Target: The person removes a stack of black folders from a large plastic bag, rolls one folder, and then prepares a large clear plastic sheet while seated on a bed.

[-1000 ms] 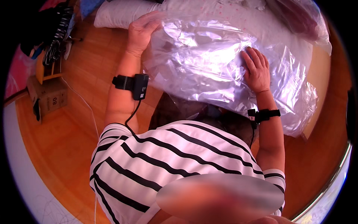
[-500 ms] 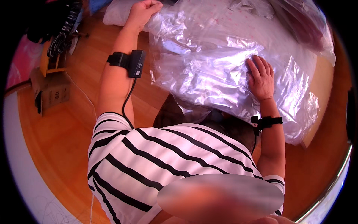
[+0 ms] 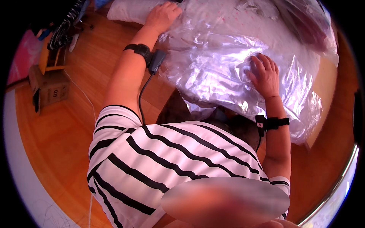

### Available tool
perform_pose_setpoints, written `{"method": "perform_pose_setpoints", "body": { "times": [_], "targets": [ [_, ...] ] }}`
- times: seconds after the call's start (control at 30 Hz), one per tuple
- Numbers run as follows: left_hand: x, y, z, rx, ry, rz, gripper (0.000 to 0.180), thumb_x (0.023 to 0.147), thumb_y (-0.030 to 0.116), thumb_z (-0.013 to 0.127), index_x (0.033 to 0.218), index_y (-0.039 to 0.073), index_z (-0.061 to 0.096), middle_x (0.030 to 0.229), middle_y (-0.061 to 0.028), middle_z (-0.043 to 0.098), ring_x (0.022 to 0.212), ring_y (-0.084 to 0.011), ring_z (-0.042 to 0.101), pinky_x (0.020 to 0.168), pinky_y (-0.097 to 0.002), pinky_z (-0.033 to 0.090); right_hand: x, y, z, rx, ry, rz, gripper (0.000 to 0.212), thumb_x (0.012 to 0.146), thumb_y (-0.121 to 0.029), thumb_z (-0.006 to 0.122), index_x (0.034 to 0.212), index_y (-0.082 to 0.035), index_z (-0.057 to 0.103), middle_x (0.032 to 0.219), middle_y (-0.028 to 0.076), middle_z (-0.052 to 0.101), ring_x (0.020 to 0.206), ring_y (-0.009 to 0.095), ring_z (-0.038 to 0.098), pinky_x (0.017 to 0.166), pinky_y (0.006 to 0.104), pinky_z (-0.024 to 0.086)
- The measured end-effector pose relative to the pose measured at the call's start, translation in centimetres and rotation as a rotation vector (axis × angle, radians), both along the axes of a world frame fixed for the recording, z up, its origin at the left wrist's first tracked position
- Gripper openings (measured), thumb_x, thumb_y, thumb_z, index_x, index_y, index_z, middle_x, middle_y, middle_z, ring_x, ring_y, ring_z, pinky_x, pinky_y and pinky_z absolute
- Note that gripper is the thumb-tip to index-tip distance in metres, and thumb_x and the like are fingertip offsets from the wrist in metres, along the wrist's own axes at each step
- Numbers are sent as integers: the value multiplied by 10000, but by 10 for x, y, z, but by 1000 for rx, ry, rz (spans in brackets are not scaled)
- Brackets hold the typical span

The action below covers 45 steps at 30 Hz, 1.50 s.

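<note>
Left hand [image 3: 163,16] gripping the far edge of the big clear crinkled plastic bag [image 3: 228,72], right hand [image 3: 264,74] spread flat pressing its middle, still puffy, flattening only partway.

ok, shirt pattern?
Shirt: white with black stripes, seen best in the head view.

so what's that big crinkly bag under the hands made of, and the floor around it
The bag looks like thin clear plastic film: glossy, wrinkled, with white glare streaks and pale padding showing through. The left hand grips its far edge and the right hand presses flat on top. The floor looks like varnished orange-brown wood, probably boards or laminate.
</note>
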State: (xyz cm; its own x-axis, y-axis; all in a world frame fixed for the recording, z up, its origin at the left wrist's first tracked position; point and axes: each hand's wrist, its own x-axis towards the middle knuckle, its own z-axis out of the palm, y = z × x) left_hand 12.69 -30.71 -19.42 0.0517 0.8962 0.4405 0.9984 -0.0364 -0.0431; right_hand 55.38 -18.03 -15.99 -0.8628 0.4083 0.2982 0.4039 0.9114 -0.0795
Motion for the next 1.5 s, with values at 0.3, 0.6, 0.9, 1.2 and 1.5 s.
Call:
{"method": "perform_pose_setpoints", "body": {
  "times": [0.3,0.6,0.9,1.2,1.5],
  "targets": [
    [48,-85,61,-210,-1142,-309,708,712,322,845,1338,111,591,1354,-114,582,1284,-305,515,1058,-420,414,-62,43,41,-64,96,59,276,800,-228,750,1068,-171,723,1251,63,626,1192,281,567,1003,442,431],
    [145,-96,52,-1,-21,-347,523,734,232,789,1227,119,657,1243,-96,628,1212,-280,559,1043,-434,415,-114,60,0,19,142,-319,340,858,-370,736,1127,-163,714,1140,92,685,1129,321,599,942,442,489],
    [50,-41,10,232,-1526,429,181,935,147,622,970,-22,677,953,-104,730,842,-145,652,747,-277,504,-73,7,31,293,331,-145,574,818,-271,750,1351,-179,557,1384,94,538,1297,312,481,1052,455,401],
    [53,-19,23,545,33,271,375,799,121,689,1166,74,630,1243,-143,626,1146,-345,570,979,-464,440,13,-22,-18,1,29,-120,661,850,-332,684,1441,-145,456,1484,168,428,1387,350,377,1141,491,294],
    [139,-2,-11,-18,-6,128,527,955,363,572,1409,103,509,1442,-72,530,1345,-322,449,1131,-474,299,15,-15,-23,26,-27,-135,628,881,-394,645,1442,-179,459,1486,127,446,1395,315,382,1152,477,282]
  ]
}}
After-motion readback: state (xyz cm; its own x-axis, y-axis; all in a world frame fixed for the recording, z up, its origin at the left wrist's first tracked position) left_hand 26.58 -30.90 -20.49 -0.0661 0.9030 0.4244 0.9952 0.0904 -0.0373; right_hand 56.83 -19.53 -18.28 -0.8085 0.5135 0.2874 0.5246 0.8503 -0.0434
